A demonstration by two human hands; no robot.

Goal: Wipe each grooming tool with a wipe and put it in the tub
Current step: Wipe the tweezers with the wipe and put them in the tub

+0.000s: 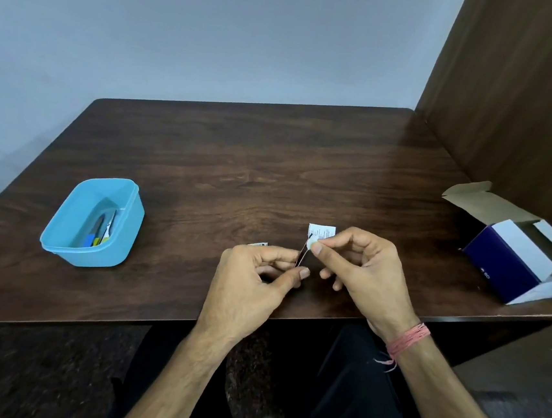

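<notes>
- We hold a thin dark grooming tool (pixel 302 256) in the left hand (pixel 255 274), thumb and curled fingers pinching its lower end; it stands tilted, tip up and to the right, above the table (pixel 239 158) near the front edge, right of centre.
- The right hand (pixel 360 267) pinches a small white wipe (pixel 315 244) between thumb and forefinger, closed round the tool's upper end; the other fingers curl loosely and hold nothing.
- Step in hand, as we judge it: wiping this tool. To do it well we should keep the left pinch low and firm, draw the wipe along the full length, then turn the tool so the far side is cleaned too. Light pressure only; the piece looks slender and may flex or slip.
- Tool type: too small to tell; narrow, dark, probably metal.
- The tub (pixel 62 242), pale blue plastic, rounded corners, smooth walls, sits near the left edge, well apart from the hands. It already holds several tools (pixel 104 229), some with blue and yellow-green handles.
- A torn white printed sachet (pixel 324 230) lies flat just behind the right hand; another scrap (pixel 259 243) shows beyond the left-hand knuckles.
- An open cardboard box (pixel 513 255), dark blue and white with a raw brown flap, stands at the right edge.
- The table is dark wood-grain, slightly glossy.
</notes>
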